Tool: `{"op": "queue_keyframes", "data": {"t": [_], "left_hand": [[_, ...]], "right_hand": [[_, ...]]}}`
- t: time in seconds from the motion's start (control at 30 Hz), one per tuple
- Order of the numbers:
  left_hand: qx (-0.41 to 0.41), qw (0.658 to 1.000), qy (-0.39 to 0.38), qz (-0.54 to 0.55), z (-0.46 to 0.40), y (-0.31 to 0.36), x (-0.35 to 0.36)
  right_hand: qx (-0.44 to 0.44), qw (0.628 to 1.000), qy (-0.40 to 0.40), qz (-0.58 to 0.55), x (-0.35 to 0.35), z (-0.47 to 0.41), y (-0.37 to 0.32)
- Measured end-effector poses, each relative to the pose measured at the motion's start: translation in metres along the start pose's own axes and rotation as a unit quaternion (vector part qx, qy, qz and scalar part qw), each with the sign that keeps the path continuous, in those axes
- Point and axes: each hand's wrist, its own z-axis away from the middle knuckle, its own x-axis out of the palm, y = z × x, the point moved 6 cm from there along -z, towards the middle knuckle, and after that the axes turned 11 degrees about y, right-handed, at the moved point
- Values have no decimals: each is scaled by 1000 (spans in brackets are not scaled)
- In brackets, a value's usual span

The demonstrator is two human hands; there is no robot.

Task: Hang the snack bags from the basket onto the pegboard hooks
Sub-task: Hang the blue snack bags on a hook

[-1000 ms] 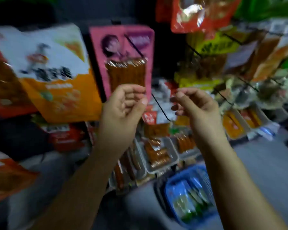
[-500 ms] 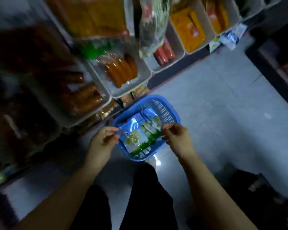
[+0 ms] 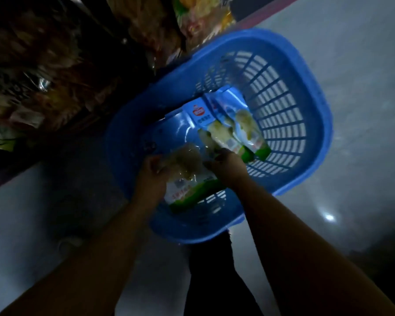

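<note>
Both grips pinch glossy snack bag [image 3: 187, 179] | left hand [image 3: 151, 176], right hand [image 3: 226, 168] | slotted blue plastic basket [image 3: 306, 142]

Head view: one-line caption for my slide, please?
Both hands lift a snack bag from the blue basket on the floor.

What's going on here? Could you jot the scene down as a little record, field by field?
Place: dim shop floor beside shelves of packaged snacks
Container: blue basket on the floor
Left hand: grips one side of a snack bag
Right hand: grips its other side
Remaining in basket: other bags, count unclear
Pegboard hooks: not in view
</note>
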Motion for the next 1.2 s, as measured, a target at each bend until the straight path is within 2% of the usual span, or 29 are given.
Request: {"op": "queue_keyframes", "data": {"t": [0.07,0.2,0.3,0.37,0.47,0.6,0.67,0.77,0.83,0.93,1.0,1.1,1.13,1.2], "left_hand": [[-8,1000,4,22,-13,-8,1],[-38,995,43,84,-24,-1,5],[-109,993,28,35,-21,-4,15],[-149,989,-5,16,-14,-5,24],[-169,984,-4,47,-16,-9,30],[-152,988,18,12,-20,-8,28],[-140,988,-24,57,-16,-9,31],[-159,967,-112,163,-5,-13,35],[-200,955,-124,181,-2,-18,34],[-243,946,-156,150,12,-23,33],[-239,930,-228,163,26,-18,41],[-220,911,-227,266,29,-5,40],[-195,919,-205,276,27,2,33],[-120,956,-151,222,29,18,8]], "right_hand": [[-16,1000,13,-11,25,-15,-3],[31,998,6,-49,37,-27,9],[25,997,8,-75,19,-26,14],[24,990,22,-136,2,-22,20],[23,968,45,-247,-23,-16,31],[70,931,48,-354,-43,-13,41],[86,917,29,-389,-41,-11,38],[87,906,1,-414,-36,-3,30],[102,890,-21,-444,-34,7,26],[147,861,-40,-485,-29,27,27],[163,844,-40,-510,-28,39,27],[164,821,-52,-545,-31,51,23],[160,819,-47,-548,-36,55,20],[139,825,-37,-546,-49,64,14]]}}
